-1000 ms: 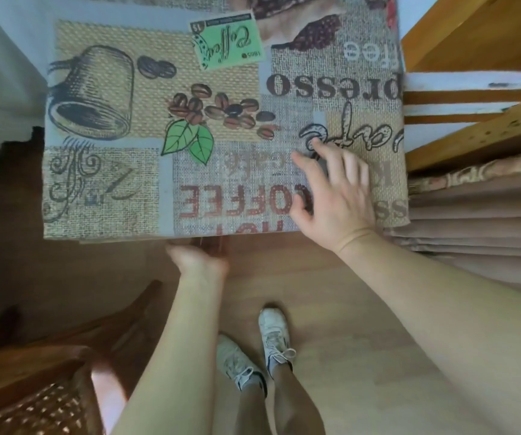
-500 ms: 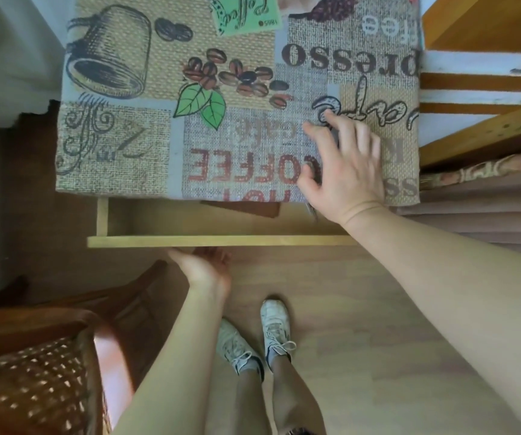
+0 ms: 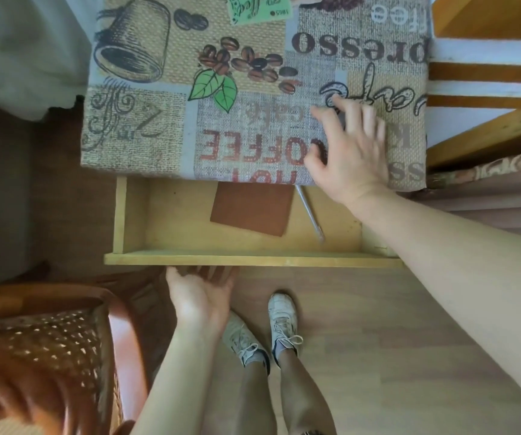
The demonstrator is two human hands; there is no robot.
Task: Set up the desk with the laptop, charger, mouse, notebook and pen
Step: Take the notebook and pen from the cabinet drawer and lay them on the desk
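The desk point(image 3: 146, 98) wears a coffee-print cloth, and its wooden drawer point(image 3: 253, 258) stands pulled out below the front edge. Inside lie a brown notebook point(image 3: 251, 210) and, to its right, a silver pen point(image 3: 310, 215), both partly hidden under the desk top. My left hand point(image 3: 201, 296) is palm-up just under the drawer's front board, its fingertips hidden beneath it. On the cloth near the desk's front right, my right hand point(image 3: 351, 152) rests with spread fingers. No laptop, charger or mouse is in view.
A wooden chair with a woven cane seat point(image 3: 39, 350) stands at the lower left. Wooden shelving point(image 3: 488, 73) and a patterned fabric edge point(image 3: 485, 167) flank the desk on the right. White curtain cloth point(image 3: 24, 51) hangs at the upper left. My feet in white sneakers point(image 3: 265, 328) stand on the laminate floor.
The drawer has slid out toward me, pulled by my left hand, uncovering the notebook and pen. My right hand stayed on the cloth.
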